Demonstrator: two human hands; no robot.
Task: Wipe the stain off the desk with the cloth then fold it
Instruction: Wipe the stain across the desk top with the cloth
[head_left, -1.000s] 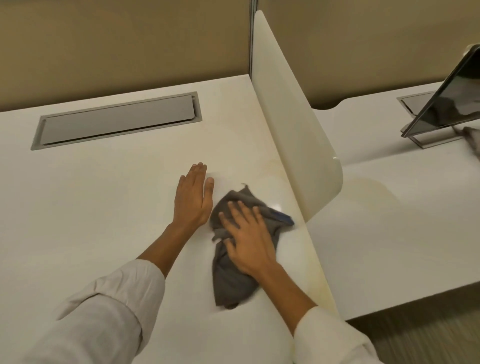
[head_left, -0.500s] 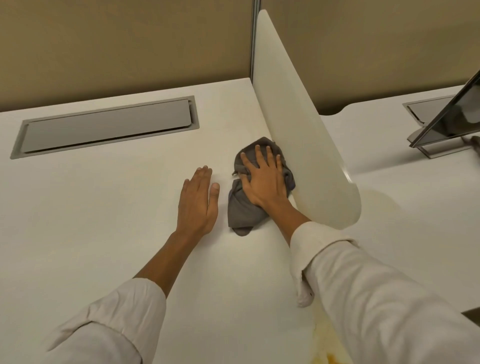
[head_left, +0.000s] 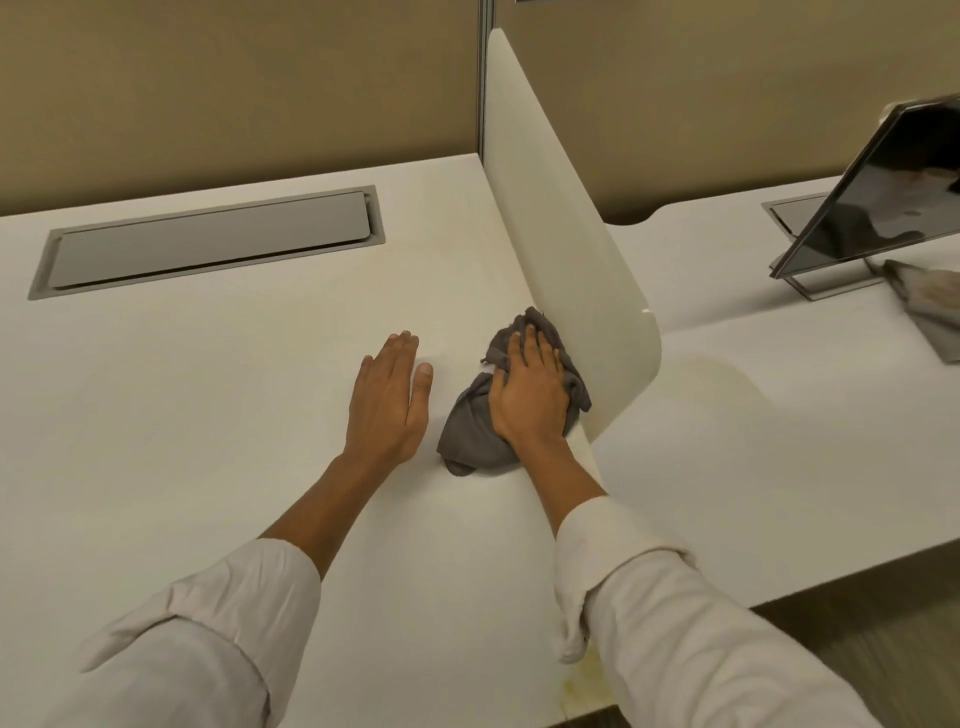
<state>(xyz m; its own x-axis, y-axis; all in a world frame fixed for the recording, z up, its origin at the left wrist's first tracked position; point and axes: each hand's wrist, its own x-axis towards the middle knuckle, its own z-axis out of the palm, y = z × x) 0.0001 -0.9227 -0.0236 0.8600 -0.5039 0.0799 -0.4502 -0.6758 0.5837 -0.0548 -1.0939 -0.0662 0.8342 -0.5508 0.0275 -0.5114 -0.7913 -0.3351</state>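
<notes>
Nearest the person, a yellow stain shows on the desk, low down beside the right sleeve. It is well behind the right hand, close to the body, and the cloth is not on it.

Further out, the left hand lies flat on the desk with its fingers straight and close together. It holds nothing. It looks like it is just helping the person lean.

Just to the right of it, the right hand presses down flat on the gray cloth. The fingers are spread over the bunched cloth, not curled around it. The cloth lies under and around this hand, touching the white divider on its far right side.

So the wiping step is in hand, and the folding is not yet begun. The next move likely calls for pulling the cloth back toward the body, pressing down, until it rubs over the yellow stain. The cloth must stay under the palm.
</notes>
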